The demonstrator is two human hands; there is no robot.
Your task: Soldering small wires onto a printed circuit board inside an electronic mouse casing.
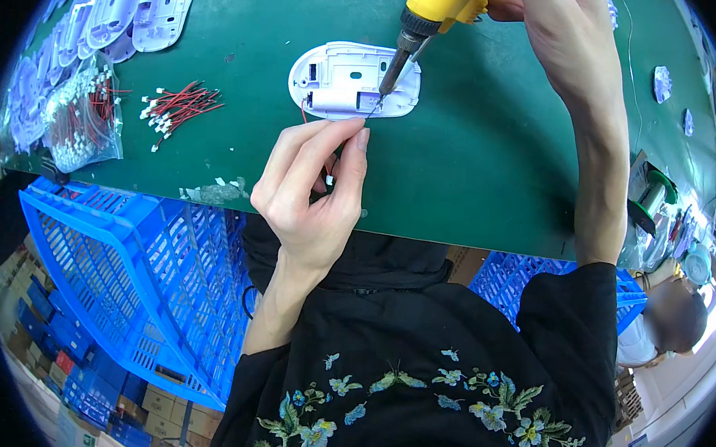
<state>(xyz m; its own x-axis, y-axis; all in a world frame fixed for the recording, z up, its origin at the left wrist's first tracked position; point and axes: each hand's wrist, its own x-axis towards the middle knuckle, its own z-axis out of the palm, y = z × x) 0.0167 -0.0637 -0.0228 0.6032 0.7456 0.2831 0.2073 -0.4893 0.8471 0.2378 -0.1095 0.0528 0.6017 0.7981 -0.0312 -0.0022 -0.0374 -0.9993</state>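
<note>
Black shirt (417,334) lies nearest; left hand (313,176) apparently pinches thin wire (373,111); right hand (545,7) grips yellow soldering gun (438,5) over white shell (332,76).

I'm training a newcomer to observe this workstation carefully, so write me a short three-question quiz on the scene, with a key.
1. Multiple choice: what is the main colour of the gun-shaped tool in the person's right hand?
a) red
b) yellow
c) blue

2. True or false: the bunch of loose red wires lies to the left of the white casing under the tool's tip.

3. Short answer: which of the person's hands is closer to those loose red wires?

Key:
1. b
2. True
3. The left hand
</note>
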